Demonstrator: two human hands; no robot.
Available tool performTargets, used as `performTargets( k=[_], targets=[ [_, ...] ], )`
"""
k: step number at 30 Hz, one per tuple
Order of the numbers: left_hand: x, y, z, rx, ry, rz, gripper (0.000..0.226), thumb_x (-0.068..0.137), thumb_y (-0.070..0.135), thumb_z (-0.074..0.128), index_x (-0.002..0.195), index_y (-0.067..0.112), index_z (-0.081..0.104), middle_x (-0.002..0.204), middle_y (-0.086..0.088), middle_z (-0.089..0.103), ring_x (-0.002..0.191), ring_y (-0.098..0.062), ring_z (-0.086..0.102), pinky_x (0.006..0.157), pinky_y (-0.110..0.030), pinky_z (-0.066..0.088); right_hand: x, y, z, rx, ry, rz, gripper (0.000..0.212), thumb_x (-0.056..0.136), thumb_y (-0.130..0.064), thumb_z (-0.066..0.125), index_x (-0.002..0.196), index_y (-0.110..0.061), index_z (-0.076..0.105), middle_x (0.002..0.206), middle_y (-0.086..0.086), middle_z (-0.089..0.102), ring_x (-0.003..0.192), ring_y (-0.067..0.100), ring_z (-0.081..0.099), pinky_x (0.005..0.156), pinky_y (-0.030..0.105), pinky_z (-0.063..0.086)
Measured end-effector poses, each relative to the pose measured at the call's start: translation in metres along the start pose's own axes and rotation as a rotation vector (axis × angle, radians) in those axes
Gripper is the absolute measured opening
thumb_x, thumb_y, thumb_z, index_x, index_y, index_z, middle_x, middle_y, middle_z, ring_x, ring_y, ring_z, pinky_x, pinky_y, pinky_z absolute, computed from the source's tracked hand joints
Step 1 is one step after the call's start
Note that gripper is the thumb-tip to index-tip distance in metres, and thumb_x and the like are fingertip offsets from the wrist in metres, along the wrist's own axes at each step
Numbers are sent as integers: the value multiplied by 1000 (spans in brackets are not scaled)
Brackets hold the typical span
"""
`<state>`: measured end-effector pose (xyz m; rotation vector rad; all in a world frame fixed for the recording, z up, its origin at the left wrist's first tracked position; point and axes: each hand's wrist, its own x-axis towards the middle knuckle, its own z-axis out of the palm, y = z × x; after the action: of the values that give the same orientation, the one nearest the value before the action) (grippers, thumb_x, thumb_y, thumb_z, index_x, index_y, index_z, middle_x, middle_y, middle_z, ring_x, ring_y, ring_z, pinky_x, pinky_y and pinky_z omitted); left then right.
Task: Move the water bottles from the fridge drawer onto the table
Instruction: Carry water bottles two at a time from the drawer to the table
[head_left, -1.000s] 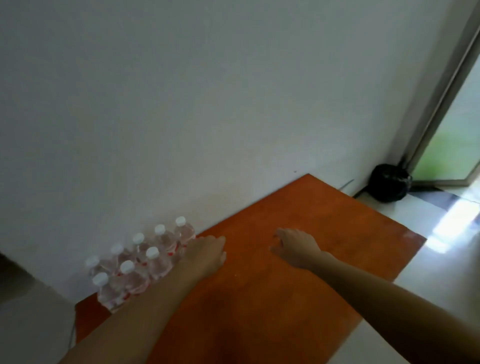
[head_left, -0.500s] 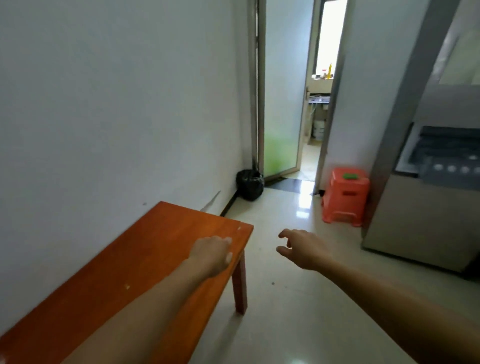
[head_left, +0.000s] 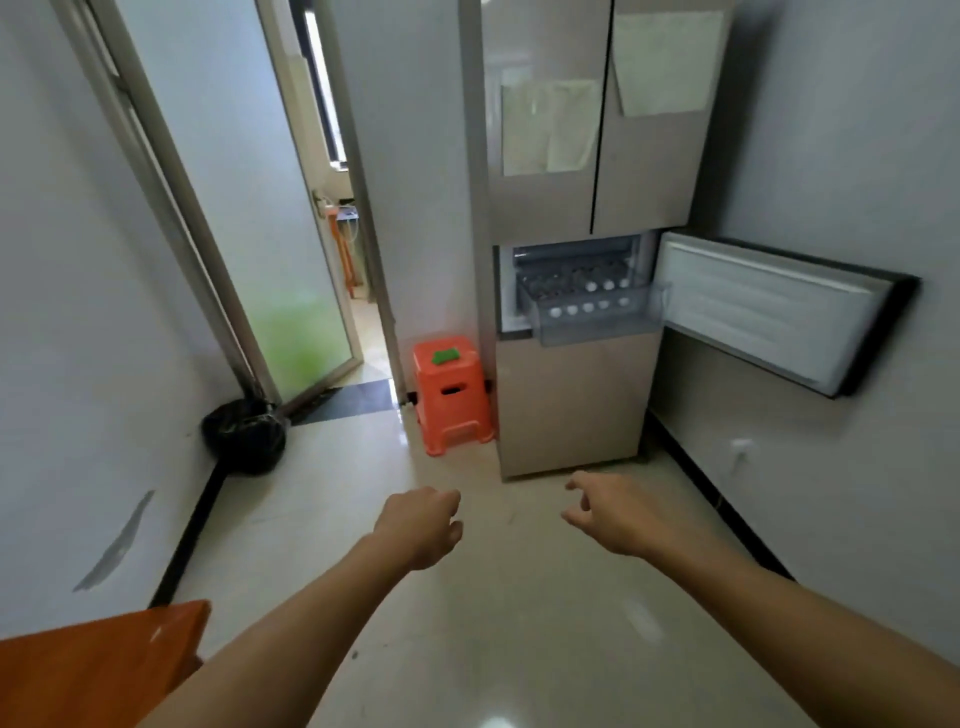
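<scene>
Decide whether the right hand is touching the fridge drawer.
Apart. The head view shows the right hand over bare floor, well short of the fridge drawer.

Home kitchen corner, fridge, plastic stool, tiled floor

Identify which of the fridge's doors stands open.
The middle door, swung out to the right, exposing the pulled-out drawer of water bottles; the two upper doors, papers stuck on them, are shut.
</scene>
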<state>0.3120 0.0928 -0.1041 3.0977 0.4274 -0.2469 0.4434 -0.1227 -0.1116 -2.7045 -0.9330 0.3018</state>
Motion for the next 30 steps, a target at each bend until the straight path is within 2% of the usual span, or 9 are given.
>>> performTargets(
  k=[5, 10, 15, 17, 19, 22, 27, 30],
  targets=[
    [126, 31, -6, -59, 8, 145, 23, 93, 40, 50, 105, 20, 55, 104, -3, 61, 90, -21, 58, 82, -32, 50, 80, 70, -31, -21, 49, 113, 48, 91, -48, 55, 134, -26, 49, 122, 0, 62, 108, 20, 58, 84, 31, 43],
    [248, 35, -37, -32, -18, 229, 24, 91, 39, 48, 104, 20, 56, 107, -5, 64, 95, -26, 61, 86, -41, 52, 166, 114, -65, 23, 78, 219, 48, 90, -51, 53, 132, -27, 51, 116, -2, 65, 102, 19, 61, 82, 32, 48],
    [347, 49, -71, -11, -29, 301, 27, 94, 37, 44, 108, 17, 56, 109, -9, 64, 97, -29, 61, 78, -37, 49, 226, 154, -88, 70, 130, 296, 46, 91, -50, 53, 131, -29, 51, 98, -7, 62, 84, 13, 56, 69, 28, 41],
    [377, 60, -71, -22, -52, 321, 28, 93, 37, 43, 107, 16, 56, 112, -12, 64, 100, -33, 61, 80, -38, 48, 248, 174, -91, 84, 125, 324, 46, 91, -48, 54, 132, -27, 51, 103, -4, 63, 83, 11, 52, 68, 27, 39],
    [409, 69, -69, -26, -63, 345, 31, 93, 39, 42, 108, 16, 57, 113, -13, 63, 102, -34, 60, 81, -39, 47, 275, 197, -96, 93, 124, 357, 47, 91, -49, 54, 132, -26, 51, 111, -2, 65, 89, 14, 57, 71, 27, 43],
    [462, 78, -68, -34, -68, 349, 32, 93, 39, 42, 110, 17, 57, 115, -13, 63, 103, -34, 60, 82, -39, 47, 324, 230, -102, 124, 119, 377, 49, 89, -52, 55, 131, -28, 53, 106, -4, 65, 91, 15, 61, 75, 30, 49],
    [569, 85, -85, -67, -38, 291, 30, 92, 39, 45, 110, 18, 58, 115, -13, 63, 103, -34, 60, 84, -38, 47, 430, 277, -120, 222, 111, 328, 45, 88, -50, 59, 126, -26, 55, 92, -8, 62, 81, 10, 59, 69, 28, 47],
    [635, 88, -102, -151, -22, 238, 27, 91, 38, 47, 108, 20, 59, 112, -9, 65, 100, -28, 62, 85, -37, 50, 496, 304, -140, 268, 120, 294, 48, 86, -51, 61, 125, -25, 58, 86, -11, 60, 81, 9, 60, 76, 31, 53]
  ],
)
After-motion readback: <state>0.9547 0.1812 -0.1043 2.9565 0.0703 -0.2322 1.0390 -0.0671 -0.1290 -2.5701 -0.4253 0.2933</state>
